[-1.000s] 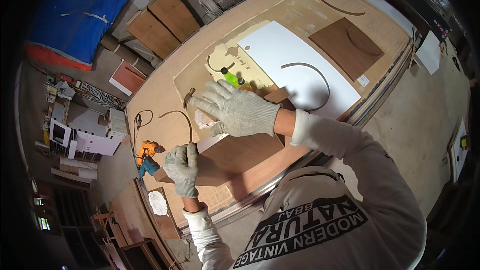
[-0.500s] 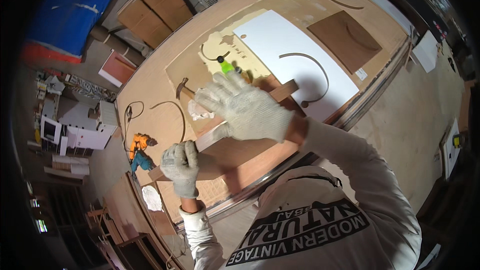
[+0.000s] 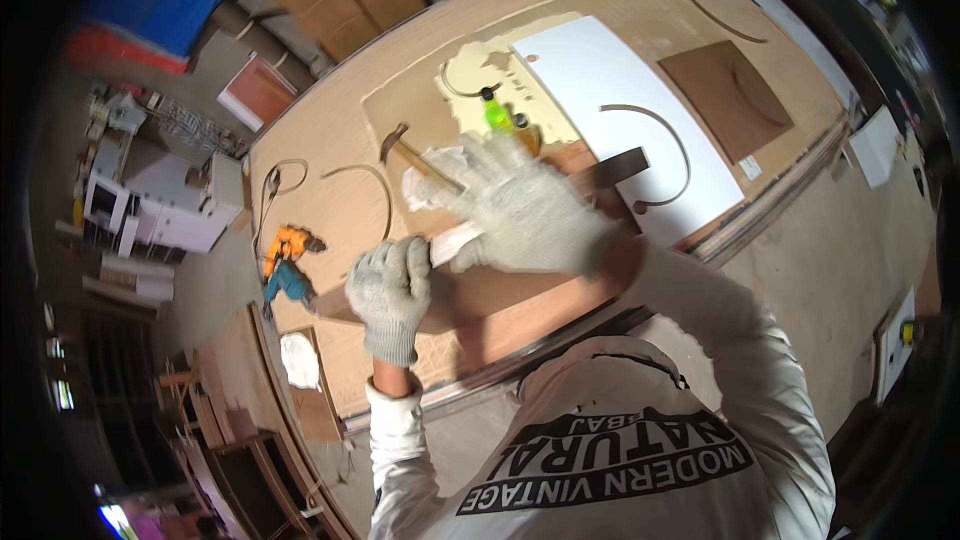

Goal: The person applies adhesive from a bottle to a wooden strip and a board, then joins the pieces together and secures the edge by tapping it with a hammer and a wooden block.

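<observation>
On my distant feed, the brown board [image 3: 495, 292] lies left of the white panel [image 3: 600, 75], slanting lengthwise toward it; left hand [image 3: 389, 287] fingers clamp its edge; right hand [image 3: 535, 212], nearer the white panel, spreads its fingers.

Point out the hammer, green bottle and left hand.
Hammer [image 3: 424, 165]: head camera, on the handle.
Green bottle [image 3: 497, 117]: head camera, on the body.
Left hand [image 3: 387, 290]: head camera, on the back of the glove.
</observation>
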Tool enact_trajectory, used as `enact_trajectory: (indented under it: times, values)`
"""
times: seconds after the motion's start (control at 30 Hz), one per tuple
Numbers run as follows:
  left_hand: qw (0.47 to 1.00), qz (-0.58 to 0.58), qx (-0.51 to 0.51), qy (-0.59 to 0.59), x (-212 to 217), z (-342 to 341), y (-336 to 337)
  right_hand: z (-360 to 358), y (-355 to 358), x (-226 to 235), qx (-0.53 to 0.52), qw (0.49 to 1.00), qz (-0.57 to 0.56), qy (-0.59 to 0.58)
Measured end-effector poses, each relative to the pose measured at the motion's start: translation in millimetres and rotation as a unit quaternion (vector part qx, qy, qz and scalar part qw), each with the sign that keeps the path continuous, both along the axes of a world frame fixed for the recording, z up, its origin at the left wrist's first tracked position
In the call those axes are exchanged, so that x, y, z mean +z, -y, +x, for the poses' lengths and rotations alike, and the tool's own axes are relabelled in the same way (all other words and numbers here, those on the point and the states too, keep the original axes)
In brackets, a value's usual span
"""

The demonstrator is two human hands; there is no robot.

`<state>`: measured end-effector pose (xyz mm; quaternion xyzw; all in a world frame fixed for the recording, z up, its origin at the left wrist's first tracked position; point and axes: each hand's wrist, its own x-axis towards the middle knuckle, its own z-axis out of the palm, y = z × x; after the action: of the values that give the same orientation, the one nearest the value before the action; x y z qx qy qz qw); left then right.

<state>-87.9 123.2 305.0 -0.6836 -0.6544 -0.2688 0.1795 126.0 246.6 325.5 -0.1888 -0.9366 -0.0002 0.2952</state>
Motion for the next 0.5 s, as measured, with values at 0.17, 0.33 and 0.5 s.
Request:
enact_trajectory:
  times: [0.17, 0.33, 0.5]
  values:
    - [0.997, -0.079, -0.012, 0.004, 20, -1, -2, 42, -20, 11, 0.016, 0.999, -0.033, 0.014]
    - [0.998, -0.065, -0.017, 0.013, 17, 4, -7, 25, -11, 4, 0.046, 0.997, -0.030, -0.048]
    - [0.998, -0.045, -0.035, 0.005, 11, -2, -1, 17, -7, 7, 0.080, 0.993, -0.059, -0.058]
